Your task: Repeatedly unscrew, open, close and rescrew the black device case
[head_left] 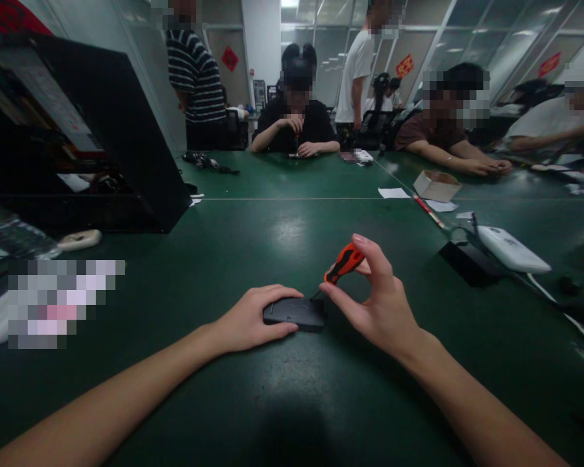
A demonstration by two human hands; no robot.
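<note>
A small black rectangular case [296, 312] lies flat on the green table [282, 240] in front of me. My left hand [253, 318] grips its left end, thumb along the near side and fingers over the far side. Between the thumb and fingertips of my right hand [382, 305] is a screwdriver with an orange and black handle [344, 263]. It leans, handle up and to the right, with its thin shaft reaching down to the far right part of the case. Whether its tip sits in a screw is too small to tell.
On the left stands a large black open computer case [111, 136]. A white device [513, 248] with a cable, a black box [472, 263] and a small cardboard box [437, 186] are on the right. Several people sit or stand beyond the table, one with a person's hands [307, 149] at work opposite.
</note>
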